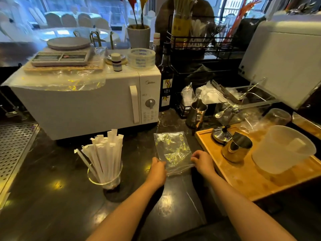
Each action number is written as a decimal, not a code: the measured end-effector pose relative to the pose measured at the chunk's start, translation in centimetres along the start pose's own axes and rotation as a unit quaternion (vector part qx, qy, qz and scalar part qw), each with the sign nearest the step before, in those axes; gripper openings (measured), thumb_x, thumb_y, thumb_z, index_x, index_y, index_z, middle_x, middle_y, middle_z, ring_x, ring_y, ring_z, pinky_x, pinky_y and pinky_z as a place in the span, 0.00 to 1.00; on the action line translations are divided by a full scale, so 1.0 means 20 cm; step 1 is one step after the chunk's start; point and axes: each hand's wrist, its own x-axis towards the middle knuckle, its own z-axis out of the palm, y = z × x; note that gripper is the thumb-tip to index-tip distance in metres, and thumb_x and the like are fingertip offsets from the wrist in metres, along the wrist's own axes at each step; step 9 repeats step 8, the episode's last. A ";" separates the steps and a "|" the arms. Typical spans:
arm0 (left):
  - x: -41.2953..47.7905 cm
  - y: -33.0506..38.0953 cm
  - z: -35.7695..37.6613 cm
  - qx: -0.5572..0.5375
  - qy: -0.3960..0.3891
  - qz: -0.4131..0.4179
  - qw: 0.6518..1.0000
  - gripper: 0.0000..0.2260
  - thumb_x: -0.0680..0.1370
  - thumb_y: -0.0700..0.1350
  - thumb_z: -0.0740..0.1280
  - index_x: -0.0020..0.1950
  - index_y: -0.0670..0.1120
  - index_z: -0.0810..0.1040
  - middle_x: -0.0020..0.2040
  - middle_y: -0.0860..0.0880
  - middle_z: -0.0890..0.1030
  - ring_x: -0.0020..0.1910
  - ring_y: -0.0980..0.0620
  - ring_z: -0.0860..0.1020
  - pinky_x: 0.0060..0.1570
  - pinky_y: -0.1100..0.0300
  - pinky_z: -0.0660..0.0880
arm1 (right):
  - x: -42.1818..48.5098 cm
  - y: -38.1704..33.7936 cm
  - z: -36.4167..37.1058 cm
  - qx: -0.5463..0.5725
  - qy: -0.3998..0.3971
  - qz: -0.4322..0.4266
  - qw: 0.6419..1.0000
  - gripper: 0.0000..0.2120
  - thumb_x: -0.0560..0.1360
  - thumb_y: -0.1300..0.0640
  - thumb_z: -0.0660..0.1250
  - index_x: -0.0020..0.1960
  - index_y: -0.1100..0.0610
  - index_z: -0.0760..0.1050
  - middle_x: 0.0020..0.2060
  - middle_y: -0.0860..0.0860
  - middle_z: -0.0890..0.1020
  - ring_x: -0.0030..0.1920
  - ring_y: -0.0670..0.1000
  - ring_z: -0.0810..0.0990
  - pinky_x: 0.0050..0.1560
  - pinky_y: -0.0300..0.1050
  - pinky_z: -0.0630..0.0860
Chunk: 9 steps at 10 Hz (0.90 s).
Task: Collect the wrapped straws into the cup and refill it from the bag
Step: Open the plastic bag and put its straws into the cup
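Both hands pinch the near edge of the flat, see-through bag. The left hand holds its left corner and the right hand holds its right corner. The bag stretches away from the hands and looks empty. The cup full of wrapped straws stands to the left, closer to the left hand.

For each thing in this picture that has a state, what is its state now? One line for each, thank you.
Glass cup: upright, full of wrapped straws.
Plastic bag: flat on the counter, looks empty.
Left hand: pinching the bag's near left edge.
Right hand: pinching the bag's near right edge.
Microwave: door closed.
White lid over the clear box: raised.
Syrup bottle: upright.
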 end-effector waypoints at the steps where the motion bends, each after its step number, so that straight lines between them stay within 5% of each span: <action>1: 0.04 -0.01 0.06 0.080 0.040 0.048 0.995 0.05 0.77 0.35 0.53 0.49 0.42 0.66 0.44 0.45 0.70 0.40 0.51 0.65 0.37 0.57 0.63 | 0.04 -0.02 0.00 -0.043 0.029 -0.004 0.999 0.09 0.75 0.66 0.61 0.48 0.67 0.79 0.48 0.63 0.82 0.50 0.59 0.78 0.47 0.49 0.73; 2: 0.07 0.00 0.07 0.101 0.012 0.044 0.994 0.10 0.77 0.37 0.54 0.58 0.39 0.66 0.51 0.39 0.70 0.45 0.45 0.70 0.45 0.52 0.67 | 0.08 -0.04 0.00 -0.130 0.001 -0.025 0.991 0.12 0.76 0.68 0.57 0.51 0.68 0.79 0.52 0.63 0.80 0.53 0.60 0.78 0.52 0.51 0.73; 3: 0.08 0.01 0.07 0.199 0.004 0.018 0.980 0.17 0.77 0.39 0.57 0.66 0.42 0.64 0.65 0.39 0.64 0.62 0.40 0.66 0.56 0.49 0.69 | 0.10 -0.04 0.00 -0.257 -0.058 -0.067 0.962 0.14 0.75 0.69 0.57 0.56 0.64 0.77 0.57 0.60 0.75 0.57 0.60 0.75 0.55 0.49 0.73; 5: 0.09 -0.08 0.11 0.318 -0.006 0.042 0.947 0.23 0.81 0.48 0.50 0.75 0.52 0.48 0.77 0.42 0.41 0.76 0.42 0.43 0.72 0.45 0.49 | 0.08 0.00 0.03 -0.379 -0.049 -0.141 0.913 0.17 0.76 0.62 0.59 0.65 0.59 0.67 0.63 0.57 0.70 0.62 0.57 0.68 0.58 0.47 0.71; 7: 0.05 -0.04 0.05 0.343 -0.026 0.058 0.937 0.29 0.79 0.46 0.54 0.75 0.51 0.41 0.76 0.42 0.36 0.74 0.43 0.34 0.72 0.44 0.37 | 0.02 -0.03 0.02 -0.383 -0.034 -0.135 0.913 0.24 0.75 0.59 0.62 0.69 0.56 0.61 0.67 0.56 0.66 0.65 0.57 0.66 0.61 0.48 0.68; 9: 0.04 0.01 -0.04 0.306 0.042 0.092 0.947 0.25 0.80 0.52 0.44 0.75 0.48 0.39 0.77 0.43 0.38 0.72 0.46 0.31 0.72 0.47 0.36 | -0.02 -0.15 -0.01 -0.331 -0.007 -0.172 0.928 0.30 0.74 0.58 0.64 0.72 0.56 0.56 0.71 0.56 0.62 0.69 0.57 0.62 0.65 0.48 0.66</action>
